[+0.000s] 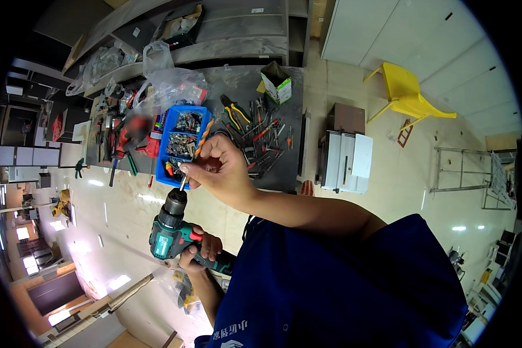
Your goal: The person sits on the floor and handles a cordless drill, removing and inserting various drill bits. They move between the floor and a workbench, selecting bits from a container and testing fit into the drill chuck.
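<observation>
We grip the green drill (162, 240) w/ L hand (203, 250); our R hand (217, 165) pinches the metal bit (184, 182) at chuck (174, 204).

From the drill (166, 236), nine o'clock is passable above the floor (122, 211); the blue tray (163, 149) obstructs twelve, scattered hand tools (263, 133) one-to-two.

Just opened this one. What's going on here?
The left hand holds a green-and-black cordless drill. The right hand pinches an orange twist bit at the drill's chuck; whether it is fully seated can't be told. Beyond, a blue compartment tray of small hardware sits on the workbench near pliers.
</observation>
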A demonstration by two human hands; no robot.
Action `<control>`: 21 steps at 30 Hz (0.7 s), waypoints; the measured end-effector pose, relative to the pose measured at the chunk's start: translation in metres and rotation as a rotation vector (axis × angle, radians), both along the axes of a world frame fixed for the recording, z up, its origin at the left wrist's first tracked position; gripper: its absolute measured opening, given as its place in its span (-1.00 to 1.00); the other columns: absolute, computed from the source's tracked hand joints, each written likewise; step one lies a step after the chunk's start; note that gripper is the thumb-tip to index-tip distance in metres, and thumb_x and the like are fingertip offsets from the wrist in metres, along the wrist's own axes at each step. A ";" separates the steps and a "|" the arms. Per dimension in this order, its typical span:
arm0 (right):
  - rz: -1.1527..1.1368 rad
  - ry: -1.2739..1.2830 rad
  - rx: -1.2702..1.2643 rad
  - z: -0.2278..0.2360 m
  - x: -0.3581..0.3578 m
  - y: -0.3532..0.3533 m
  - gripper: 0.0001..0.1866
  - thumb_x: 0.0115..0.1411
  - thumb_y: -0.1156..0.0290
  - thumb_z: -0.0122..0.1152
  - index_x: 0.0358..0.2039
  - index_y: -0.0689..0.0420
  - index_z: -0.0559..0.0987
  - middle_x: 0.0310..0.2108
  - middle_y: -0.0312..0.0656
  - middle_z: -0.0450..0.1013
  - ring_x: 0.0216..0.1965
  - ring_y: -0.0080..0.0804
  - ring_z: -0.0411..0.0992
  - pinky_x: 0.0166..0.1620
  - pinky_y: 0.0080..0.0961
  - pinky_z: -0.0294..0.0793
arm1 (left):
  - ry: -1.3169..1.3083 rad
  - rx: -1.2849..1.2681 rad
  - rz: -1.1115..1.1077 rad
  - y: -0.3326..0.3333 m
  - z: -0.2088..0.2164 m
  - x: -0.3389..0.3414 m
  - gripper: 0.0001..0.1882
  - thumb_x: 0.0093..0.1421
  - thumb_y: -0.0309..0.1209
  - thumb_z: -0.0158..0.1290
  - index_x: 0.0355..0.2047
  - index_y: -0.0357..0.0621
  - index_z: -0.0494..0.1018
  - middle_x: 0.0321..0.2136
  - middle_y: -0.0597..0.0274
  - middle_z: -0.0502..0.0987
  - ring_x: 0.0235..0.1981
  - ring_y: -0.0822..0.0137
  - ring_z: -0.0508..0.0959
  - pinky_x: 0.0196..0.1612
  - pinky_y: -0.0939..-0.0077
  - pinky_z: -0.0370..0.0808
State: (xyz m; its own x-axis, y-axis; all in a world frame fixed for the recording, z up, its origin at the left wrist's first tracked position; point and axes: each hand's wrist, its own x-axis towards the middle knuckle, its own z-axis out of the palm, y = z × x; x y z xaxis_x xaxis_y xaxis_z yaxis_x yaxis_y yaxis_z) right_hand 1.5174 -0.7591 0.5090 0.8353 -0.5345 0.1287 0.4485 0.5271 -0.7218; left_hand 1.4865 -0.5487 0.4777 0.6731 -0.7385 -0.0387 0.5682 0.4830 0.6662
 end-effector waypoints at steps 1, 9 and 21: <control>-0.007 -0.006 -0.009 0.000 -0.001 0.000 -0.67 0.10 0.63 0.32 -0.36 0.18 0.27 -0.49 -0.20 0.47 -0.48 -0.58 0.49 -0.50 -0.61 0.52 | 0.006 -0.002 0.004 -0.001 0.000 -0.001 -0.52 0.10 -0.30 0.06 -0.03 -0.31 0.28 -0.71 0.30 0.34 -0.74 0.34 0.40 -0.46 0.36 0.38; 0.020 -0.034 0.046 -0.001 0.004 0.001 -0.68 0.12 0.65 0.28 -0.34 0.18 0.25 -0.45 -0.21 0.43 -0.46 -0.55 0.52 -0.46 -0.58 0.57 | 0.016 -0.016 -0.014 0.001 -0.003 0.007 -0.54 0.11 -0.31 0.04 -0.02 -0.30 0.29 -0.70 0.29 0.34 -0.72 0.35 0.39 -0.45 0.36 0.38; 0.079 0.724 -0.503 -0.227 -0.118 -0.040 -0.74 0.15 0.49 0.30 -0.22 0.22 0.41 -0.36 -0.19 0.50 -0.30 -0.48 0.56 -0.29 -0.56 0.58 | 0.115 0.511 0.161 0.034 -0.064 -0.015 -0.46 0.11 -0.31 0.09 0.02 -0.37 0.23 -0.62 0.20 0.36 -0.59 0.25 0.44 -0.42 0.34 0.43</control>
State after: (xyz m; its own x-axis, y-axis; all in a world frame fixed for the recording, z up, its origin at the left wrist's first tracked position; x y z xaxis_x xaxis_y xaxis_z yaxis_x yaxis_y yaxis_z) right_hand 1.3996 -0.7991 0.2823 0.8349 -0.4945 -0.2418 -0.2327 0.0810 -0.9692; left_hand 1.4715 -0.5148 0.4137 0.7462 -0.4943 -0.4459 0.5971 0.2008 0.7766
